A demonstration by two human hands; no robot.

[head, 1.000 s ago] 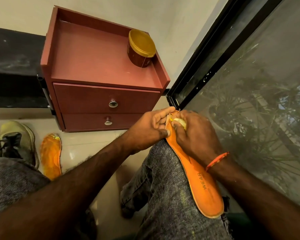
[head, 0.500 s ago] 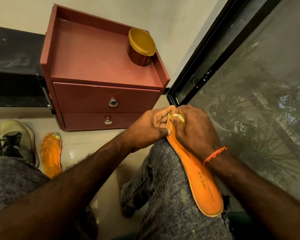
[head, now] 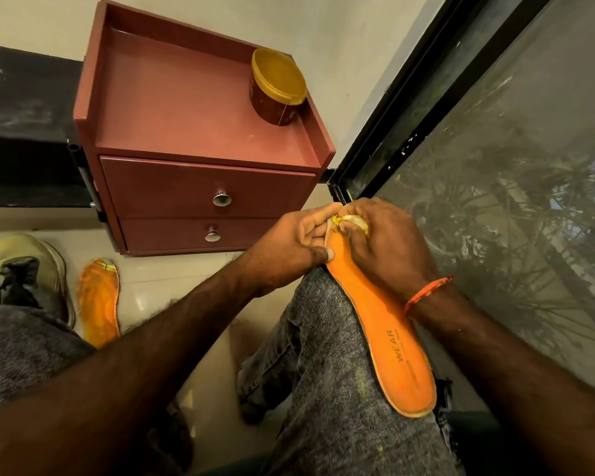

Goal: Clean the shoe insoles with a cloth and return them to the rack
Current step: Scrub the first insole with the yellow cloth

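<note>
An orange insole (head: pixel 382 331) printed "WEAR" lies along my right knee, heel end toward me. My left hand (head: pixel 289 249) pinches its toe end, thumb on the orange face. My right hand (head: pixel 389 245) is closed on a small yellowish cloth (head: pixel 356 221) and presses it onto the toe end, right against my left fingers. A second orange insole (head: pixel 98 300) lies flat on the floor at the left, beside a pale green shoe (head: pixel 31 266).
A reddish-brown two-drawer cabinet (head: pixel 200 187) stands against the wall ahead, with a yellow-lidded jar (head: pixel 277 85) on its top. A black-framed glass pane (head: pixel 495 166) runs along the right. My knees in grey jeans fill the foreground.
My right hand has slid the cloth up the insole toward the toe tip. More of the orange face shows below my wrist. My left hand keeps its hold.
</note>
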